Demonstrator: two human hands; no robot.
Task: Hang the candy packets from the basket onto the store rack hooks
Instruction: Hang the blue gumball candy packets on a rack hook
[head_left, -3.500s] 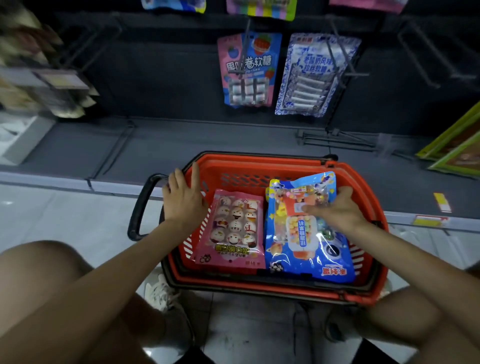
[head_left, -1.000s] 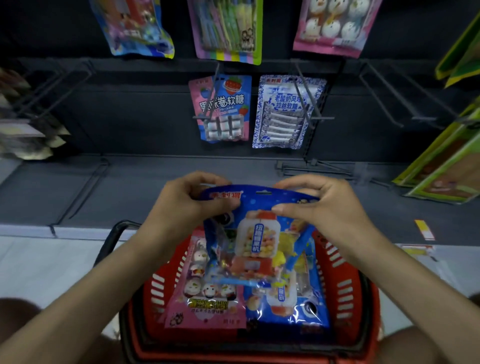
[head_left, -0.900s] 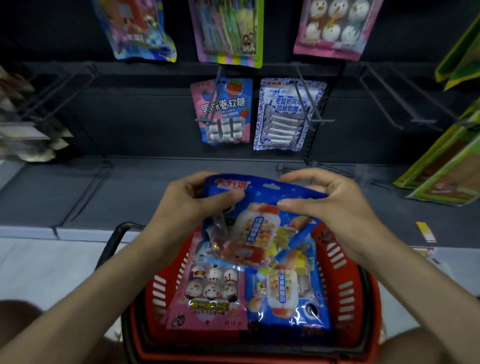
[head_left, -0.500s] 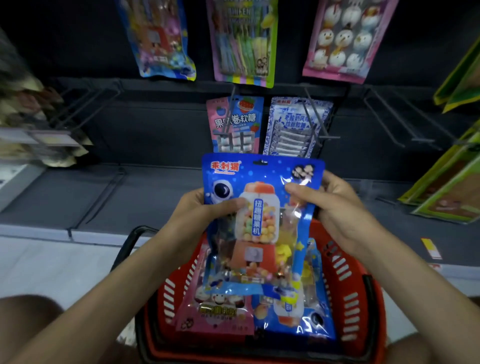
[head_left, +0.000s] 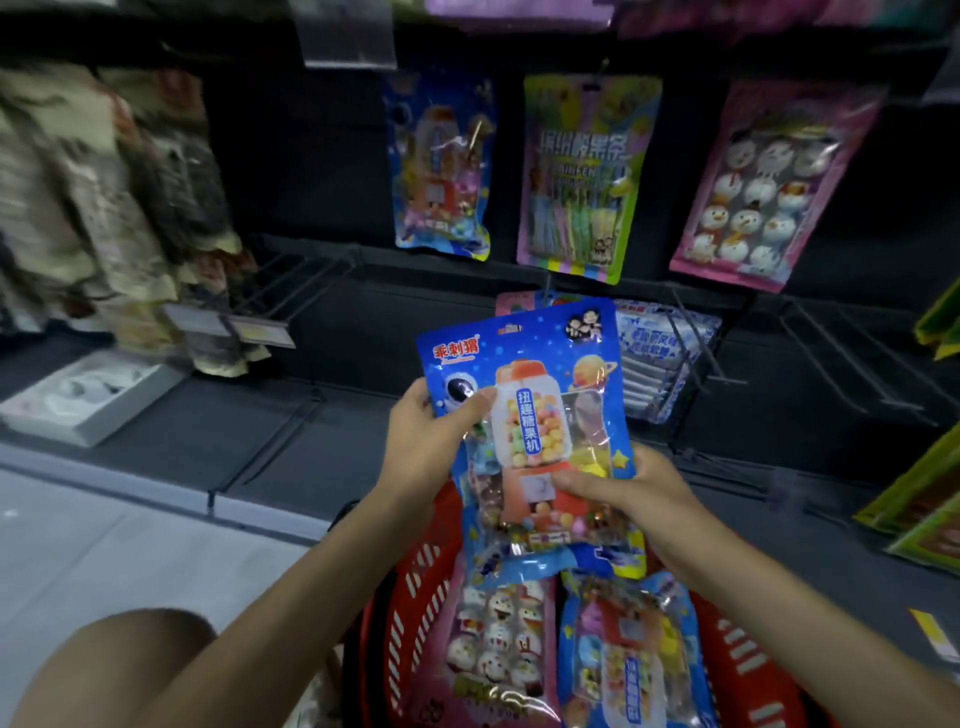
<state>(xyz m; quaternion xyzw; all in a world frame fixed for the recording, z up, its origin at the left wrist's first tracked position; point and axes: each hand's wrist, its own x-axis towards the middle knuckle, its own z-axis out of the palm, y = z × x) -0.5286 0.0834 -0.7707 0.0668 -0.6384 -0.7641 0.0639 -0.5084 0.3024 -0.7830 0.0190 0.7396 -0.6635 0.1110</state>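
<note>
Two hands had the blue candy packet (head_left: 530, 415) up in the air, above the far end of the red basket (head_left: 415, 587) and in front of the rack's lower row, roughly upright with a slight lean. The left hand (head_left: 421, 441) pinched its left edge up high, thumb across the front by the astronaut print. The right hand (head_left: 623, 488) gripped lower down on the right, thumb laid over the front. The fingers behind the film were hidden on both, so how far they wrapped was anybody's guess. Probably a light, floppy bag: thin glossy plastic, likely a bit slick, with loose little sweets and some lumpy toy thing inside that would sag toward the bottom. The flat header strip looked like the stiffest bit, so pinching it either side of the small hang hole (head_left: 511, 329) seemed the way to steer it onto a hook. A matching packet (head_left: 441, 166) hung on the upper row, a little to the left, so that was likely the target, but its hook was lost in blur and shadow. Bare hooks (head_left: 852, 358) stuck out on the right. A pink packet (head_left: 493, 639) and another blue one (head_left: 623, 660) lay in the basket, whose near end was cut off by the frame, and the stuff on the far left was just a smear.
</note>
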